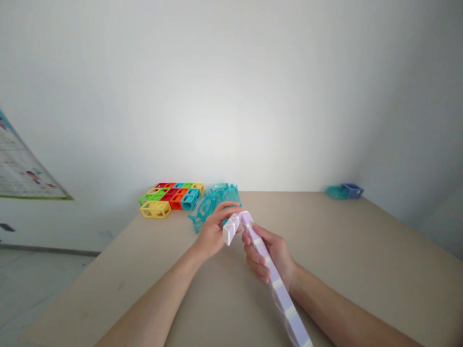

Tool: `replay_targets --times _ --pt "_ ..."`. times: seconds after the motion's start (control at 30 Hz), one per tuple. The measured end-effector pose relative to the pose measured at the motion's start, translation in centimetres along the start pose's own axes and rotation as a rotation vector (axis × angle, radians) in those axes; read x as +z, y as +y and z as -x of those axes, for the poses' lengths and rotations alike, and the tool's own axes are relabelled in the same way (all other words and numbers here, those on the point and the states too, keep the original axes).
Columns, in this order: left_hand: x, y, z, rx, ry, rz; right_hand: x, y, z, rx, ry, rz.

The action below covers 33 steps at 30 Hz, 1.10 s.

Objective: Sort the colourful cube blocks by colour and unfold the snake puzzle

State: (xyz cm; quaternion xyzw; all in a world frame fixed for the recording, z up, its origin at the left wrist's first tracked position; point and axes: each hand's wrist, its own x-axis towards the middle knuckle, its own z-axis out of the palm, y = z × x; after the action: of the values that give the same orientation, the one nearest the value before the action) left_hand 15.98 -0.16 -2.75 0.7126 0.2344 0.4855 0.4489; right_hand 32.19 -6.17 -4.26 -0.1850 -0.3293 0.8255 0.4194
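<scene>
Between my hands is a lilac and white folding snake puzzle [277,285] made of triangular segments. It is bent sharply near its far end, with a short arm slanting toward me on the left and a long straight arm running down to the bottom edge of the view. My left hand [213,231] pinches the short arm close to the bend; its thumb is mostly hidden. Lower down, the fingers of my right hand [269,255] wrap round the long arm. The puzzle is held above the table, and its near end is cut off by the frame.
Colourful open-frame blocks [173,196] sit in rows at the table's back left. Next to them lie translucent teal plastic pieces [211,200], partly behind my left hand. A blue block [352,191] and a teal piece [336,192] are at the back right. The beige table [343,250] meets a white wall.
</scene>
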Motion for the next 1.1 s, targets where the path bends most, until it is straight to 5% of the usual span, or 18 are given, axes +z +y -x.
replay_targets --times 0.23,0.6,0.97,1.1 --pt "0.0 -0.7 0.2 -0.001 -0.006 -0.073 0.4 0.9 -0.4 0.029 0.163 0.120" --pt "0.8 0.9 0.6 -0.194 -0.052 0.105 -0.2 1.1 -0.9 0.074 0.109 0.297" --pt "0.9 0.6 0.4 -0.251 0.100 0.038 1.2 1.2 -0.5 0.003 0.143 0.457" --pt "0.9 0.3 0.1 -0.339 0.065 0.127 1.3 1.6 -0.5 -0.011 0.148 0.441"
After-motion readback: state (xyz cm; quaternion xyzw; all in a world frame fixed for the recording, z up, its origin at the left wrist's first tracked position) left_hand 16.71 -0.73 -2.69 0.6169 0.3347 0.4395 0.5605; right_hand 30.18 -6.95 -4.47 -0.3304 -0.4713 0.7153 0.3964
